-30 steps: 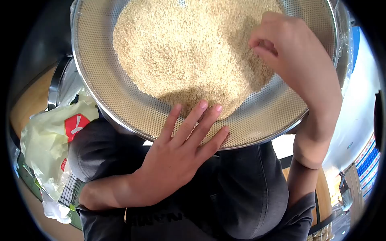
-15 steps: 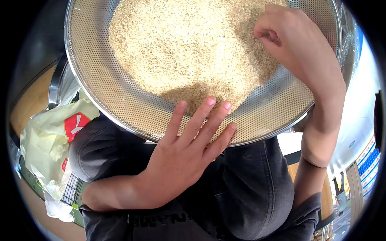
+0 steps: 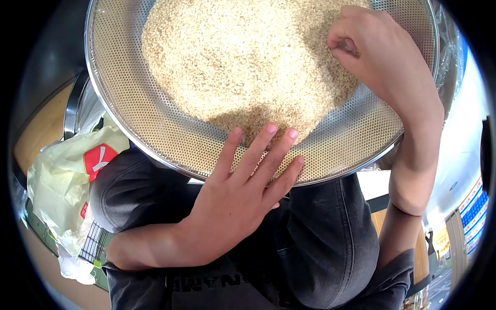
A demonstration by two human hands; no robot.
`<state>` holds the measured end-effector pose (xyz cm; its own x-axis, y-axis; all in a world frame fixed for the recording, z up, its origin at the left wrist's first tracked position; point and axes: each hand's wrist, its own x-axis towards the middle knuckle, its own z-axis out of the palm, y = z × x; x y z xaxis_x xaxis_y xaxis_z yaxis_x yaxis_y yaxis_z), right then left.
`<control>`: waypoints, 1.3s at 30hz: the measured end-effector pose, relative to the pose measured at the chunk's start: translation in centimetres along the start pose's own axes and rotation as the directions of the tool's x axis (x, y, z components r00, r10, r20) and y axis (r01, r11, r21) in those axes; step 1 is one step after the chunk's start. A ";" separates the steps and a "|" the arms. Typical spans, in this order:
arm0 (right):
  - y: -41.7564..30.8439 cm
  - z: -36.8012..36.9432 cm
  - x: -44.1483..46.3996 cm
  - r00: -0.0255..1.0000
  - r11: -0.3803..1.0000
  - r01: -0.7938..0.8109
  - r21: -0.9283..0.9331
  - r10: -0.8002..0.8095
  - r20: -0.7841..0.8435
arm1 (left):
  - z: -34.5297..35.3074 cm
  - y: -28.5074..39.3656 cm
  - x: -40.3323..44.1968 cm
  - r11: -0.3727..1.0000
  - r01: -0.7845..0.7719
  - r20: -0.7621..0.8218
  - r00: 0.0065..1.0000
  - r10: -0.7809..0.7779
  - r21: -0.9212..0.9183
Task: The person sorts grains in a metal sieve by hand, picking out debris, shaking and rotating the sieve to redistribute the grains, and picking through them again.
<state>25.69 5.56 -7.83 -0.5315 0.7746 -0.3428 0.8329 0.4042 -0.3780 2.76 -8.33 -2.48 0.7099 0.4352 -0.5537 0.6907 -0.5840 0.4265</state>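
A wide round metal basket with small holes (image 3: 170,147) rests over my knees and holds a heap of pale grain (image 3: 232,62). My left hand (image 3: 232,196) lies with spread fingers over the basket's near rim, fingertips by the lower edge of the heap, nothing held. Above the right part of the heap is my right hand (image 3: 374,54), thumb and fingertips pinched together. Whatever may be between those fingertips is too small to make out.
A pale yellow plastic bag with a red patch (image 3: 62,181) sits at the left beside a black wire rack (image 3: 94,242). Clear plastic wrap (image 3: 450,62) is beyond the basket's right rim. A wooden surface (image 3: 421,253) shows at the lower right.
Over the last second the basket shifted slightly left and up in view, and both hands shifted slightly right. My right thumb and fingertips have come closer together. Little differs from half a second ago.
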 end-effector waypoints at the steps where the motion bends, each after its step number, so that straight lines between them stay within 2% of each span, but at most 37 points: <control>1: -0.4 -0.2 -0.1 1.000 1.000 -0.009 -0.011 0.009 -0.014 | 0.0 0.0 0.0 1.000 0.000 0.000 1.000 0.000 -0.002; 6: -1.2 -0.6 0.0 0.999 0.999 -0.019 -0.029 0.018 -0.029 | 0.0 0.0 0.0 1.000 0.004 -0.001 1.000 -0.004 -0.011; 9: -1.5 -1.2 0.0 0.998 0.999 -0.050 -0.004 0.050 0.025 | 0.1 0.0 0.0 1.000 0.009 -0.003 1.000 -0.009 -0.019; 12: -0.8 -0.8 0.2 0.999 1.000 -0.027 -0.009 0.027 0.018 | 0.0 0.0 0.0 0.999 0.014 -0.003 1.000 -0.014 -0.041; 15: 0.3 0.4 0.6 0.997 1.000 -0.004 -0.003 0.005 0.077 | 0.0 0.0 0.0 0.999 0.013 -0.005 1.000 -0.013 -0.042; 17: 0.0 0.5 0.4 1.000 0.999 0.027 -0.039 -0.028 -0.010 | 0.0 0.0 0.0 0.999 0.012 0.000 1.000 -0.012 -0.049; 21: -0.1 0.6 0.3 0.997 0.991 0.080 -0.106 -0.081 -0.001 | 0.0 0.0 0.0 0.998 0.015 -0.001 1.000 -0.015 -0.055; 24: -0.5 1.2 -0.1 0.988 0.985 0.058 -0.164 -0.080 -0.129 | -0.1 -0.1 0.0 0.998 0.017 0.002 1.000 -0.017 -0.064; 26: 1.0 1.7 -0.2 0.985 0.989 0.131 0.063 -0.123 -0.124 | -0.1 -0.2 0.0 0.998 0.015 0.011 1.000 -0.014 -0.057; 33: 1.6 0.8 -0.5 0.980 0.967 0.188 0.169 -0.175 -0.092 | 0.0 -0.4 -0.2 0.995 0.027 -0.006 1.000 -0.028 -0.091; 39: 2.2 1.2 -0.4 0.957 0.927 0.276 0.253 -0.239 -0.168 | 0.1 -0.4 -0.3 0.994 0.023 -0.029 0.999 -0.026 -0.103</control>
<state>27.59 5.54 -9.51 -0.6813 0.7260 -0.0936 0.5869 0.4654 -0.6626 2.26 -8.30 -2.58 0.6951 0.4700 -0.5440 0.7175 -0.5001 0.4848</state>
